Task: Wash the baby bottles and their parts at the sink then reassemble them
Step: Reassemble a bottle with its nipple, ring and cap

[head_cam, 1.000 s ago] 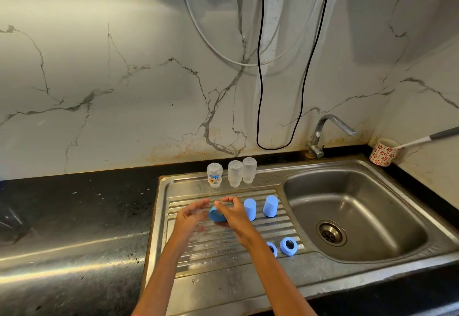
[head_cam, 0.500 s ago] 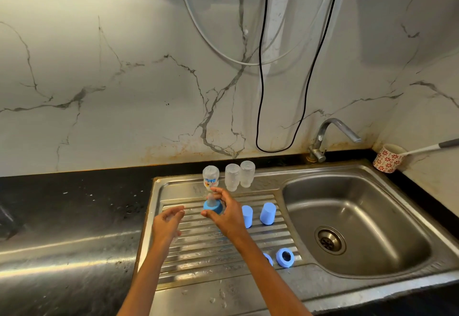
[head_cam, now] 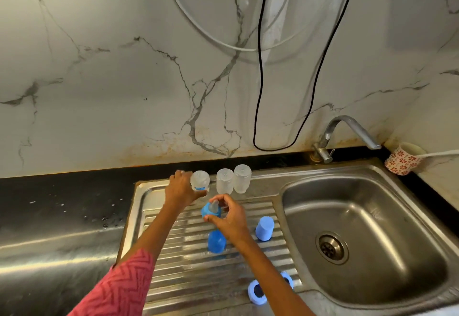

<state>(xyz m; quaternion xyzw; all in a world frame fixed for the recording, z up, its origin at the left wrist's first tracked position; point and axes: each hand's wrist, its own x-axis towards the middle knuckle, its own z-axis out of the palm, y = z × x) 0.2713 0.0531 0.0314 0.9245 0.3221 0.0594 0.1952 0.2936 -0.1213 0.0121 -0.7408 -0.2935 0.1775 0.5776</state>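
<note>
Our left hand point(head_cam: 182, 189) curls round the light, wet-slick bottle point(head_cam: 200, 181) at twelve o'clock; our right hand point(head_cam: 229, 216) pinches the soft teat collar point(head_cam: 211, 210) by its stiff rim.

Domestic kitchen. Evidence: stainless steel sink point(head_cam: 367, 236) with ribbed drainboard point(head_cam: 178, 273), wall-mounted tap point(head_cam: 347, 132), black stone countertop point(head_cam: 62, 206), marble-pattern backsplash point(head_cam: 111, 80), patterned mug point(head_cam: 402, 161) in the corner.
</note>
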